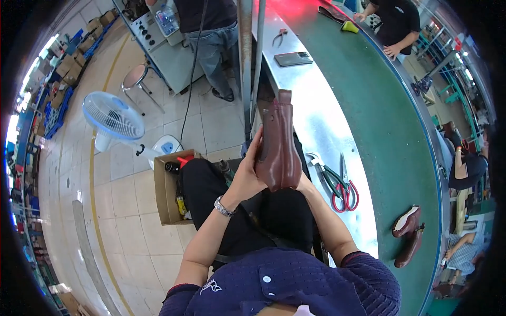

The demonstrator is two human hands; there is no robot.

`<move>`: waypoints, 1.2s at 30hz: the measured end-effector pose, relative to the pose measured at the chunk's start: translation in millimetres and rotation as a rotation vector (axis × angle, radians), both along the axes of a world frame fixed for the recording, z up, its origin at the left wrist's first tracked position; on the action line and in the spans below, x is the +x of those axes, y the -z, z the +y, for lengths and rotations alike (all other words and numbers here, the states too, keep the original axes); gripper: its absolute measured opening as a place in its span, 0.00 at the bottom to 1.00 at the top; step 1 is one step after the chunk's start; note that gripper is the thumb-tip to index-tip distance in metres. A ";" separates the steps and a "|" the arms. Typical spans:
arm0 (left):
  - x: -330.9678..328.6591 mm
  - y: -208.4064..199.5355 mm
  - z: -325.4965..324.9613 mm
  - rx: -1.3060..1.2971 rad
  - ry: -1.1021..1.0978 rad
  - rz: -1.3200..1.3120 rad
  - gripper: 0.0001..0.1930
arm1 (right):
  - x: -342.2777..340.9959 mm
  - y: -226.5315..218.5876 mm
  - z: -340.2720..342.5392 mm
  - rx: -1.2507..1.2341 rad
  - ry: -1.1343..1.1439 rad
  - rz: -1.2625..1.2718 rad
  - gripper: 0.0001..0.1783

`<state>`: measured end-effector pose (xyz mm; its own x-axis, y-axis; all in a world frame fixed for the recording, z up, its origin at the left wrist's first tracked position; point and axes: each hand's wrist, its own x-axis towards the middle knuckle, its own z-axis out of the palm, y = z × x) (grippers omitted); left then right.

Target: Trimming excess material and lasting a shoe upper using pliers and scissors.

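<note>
Brown, shiny leather shoes point(281, 147), seemingly a pair pressed side by side, are held up above my lap. My left hand point(246, 178) wraps around their left side, thumb along the leather. On the lower right side my right hand point(304, 183) grips them too, its fingers mostly hidden behind the leather. Just right of that hand, on the metal bench top point(337, 126), lie pliers point(328, 171) with dark green handles and scissors point(345, 189) with red handles.
A green conveyor belt point(379, 142) carries another brown pair of shoes point(408, 234). Farther up the bench are a phone point(293, 59) and small pincers point(280, 37). To my left stand a cardboard box point(166, 197) and a fan point(113, 116). A metal post point(245, 63) rises ahead; co-workers are nearby.
</note>
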<state>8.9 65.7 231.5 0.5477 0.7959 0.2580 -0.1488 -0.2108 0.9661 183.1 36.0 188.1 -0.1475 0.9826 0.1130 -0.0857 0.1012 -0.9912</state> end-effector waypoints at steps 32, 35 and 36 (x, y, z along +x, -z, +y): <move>-80.8 -21.6 -88.4 0.435 -0.193 0.904 0.30 | -52.9 78.5 -80.0 -0.246 -0.323 -0.416 0.37; -75.4 -6.8 -92.1 0.509 -0.324 0.890 0.29 | -56.6 81.9 -80.5 -0.280 -0.316 -0.454 0.36; -73.0 -8.3 -94.4 0.559 -0.321 0.880 0.28 | -56.1 84.2 -80.9 -0.284 -0.315 -0.457 0.36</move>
